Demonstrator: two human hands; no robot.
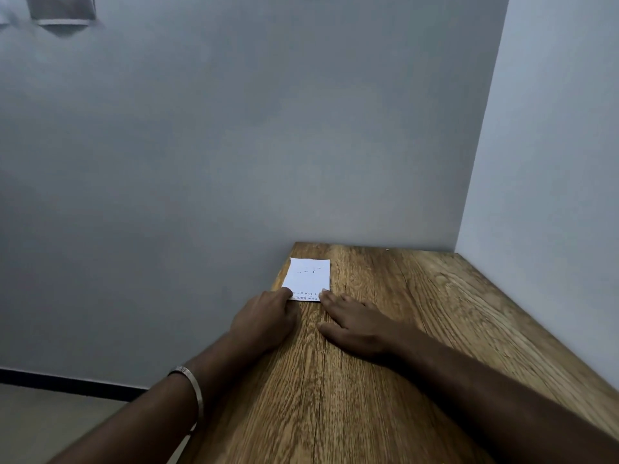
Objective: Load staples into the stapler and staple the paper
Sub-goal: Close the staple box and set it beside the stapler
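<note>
1. A small white paper [308,278] lies flat on a wooden table [385,329], close to the table's far left corner, where grey walls [234,128] meet behind it.
2. The paper's near edge carries a few lines of print, upside down to the camera; faint marks show further up the sheet.
3. The left hand [268,318] rests at the paper's near left corner, fingers curled under and the thumb laid on the sheet; whether it pinches the corner or only presses it cannot be told.
4. The right hand [355,324] lies flat on the table just beside the paper's near right corner, its fingers straight and slightly spread, fingertips touching the sheet's edge.
5. A metal bangle [194,390] circles the left wrist, well back from the paper.
6. Both forearms reach in from the near side of the table toward the paper.
7. Left of the table and far below the paper's level, a pale floor [50,420] meets the wall along a dark skirting strip [67,381].
</note>
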